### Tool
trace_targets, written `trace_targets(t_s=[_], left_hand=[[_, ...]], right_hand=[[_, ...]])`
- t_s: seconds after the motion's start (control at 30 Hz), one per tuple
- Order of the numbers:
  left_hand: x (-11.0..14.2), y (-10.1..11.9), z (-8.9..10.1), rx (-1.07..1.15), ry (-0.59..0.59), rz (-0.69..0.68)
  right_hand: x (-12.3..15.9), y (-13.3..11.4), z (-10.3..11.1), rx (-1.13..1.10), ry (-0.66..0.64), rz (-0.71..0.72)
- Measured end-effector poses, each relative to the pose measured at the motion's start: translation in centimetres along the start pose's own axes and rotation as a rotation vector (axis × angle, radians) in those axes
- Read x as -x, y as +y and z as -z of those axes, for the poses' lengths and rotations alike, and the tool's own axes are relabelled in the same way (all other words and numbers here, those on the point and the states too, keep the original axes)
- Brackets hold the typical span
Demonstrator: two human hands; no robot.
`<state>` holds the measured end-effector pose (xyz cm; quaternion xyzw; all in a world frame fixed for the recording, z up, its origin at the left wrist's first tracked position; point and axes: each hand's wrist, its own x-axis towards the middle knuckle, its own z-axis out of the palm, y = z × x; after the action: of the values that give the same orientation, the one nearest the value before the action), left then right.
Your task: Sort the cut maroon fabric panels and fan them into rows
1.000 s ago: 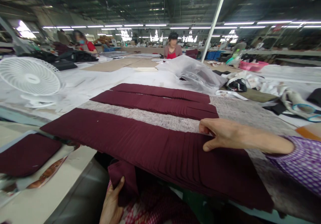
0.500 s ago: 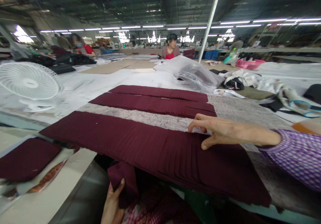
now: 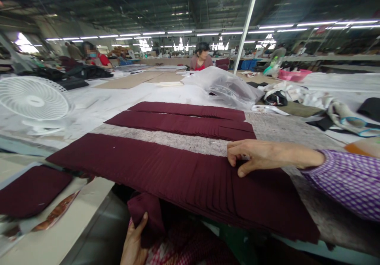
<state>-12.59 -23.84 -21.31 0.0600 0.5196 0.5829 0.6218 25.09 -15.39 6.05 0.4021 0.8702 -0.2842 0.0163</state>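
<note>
Cloth stack (image 3: pixel 166 174) is lying under your right hand (image 3: pixel 255 158), pinching its edge. Your left hand (image 3: pixel 133 241) is pinching a maroon piece (image 3: pixel 145 217).

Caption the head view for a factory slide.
A bare right hand rests on a long stack of burgundy fabric strips while the bare left hand holds a burgundy fabric piece below.

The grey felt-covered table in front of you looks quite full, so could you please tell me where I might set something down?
A grey felt strip lies bare between the near maroon fabric stack and the middle one. White paper is open beside the electric fan. It is crowded around the white cloth and the plastic bag.
</note>
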Motion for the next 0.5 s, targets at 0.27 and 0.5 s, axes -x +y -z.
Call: trace_targets(t_s=[0.27,0.5], left_hand=[[-0.01,-0.06,-0.02,0.007,-0.004,-0.001],[0.02,-0.06,-0.24,0.008,-0.004,0.004]], right_hand=[[0.58,-0.26,0.05,0.079,0.053,-0.139],[0.75,-0.46,-0.32,0.151,0.114,-0.317]])
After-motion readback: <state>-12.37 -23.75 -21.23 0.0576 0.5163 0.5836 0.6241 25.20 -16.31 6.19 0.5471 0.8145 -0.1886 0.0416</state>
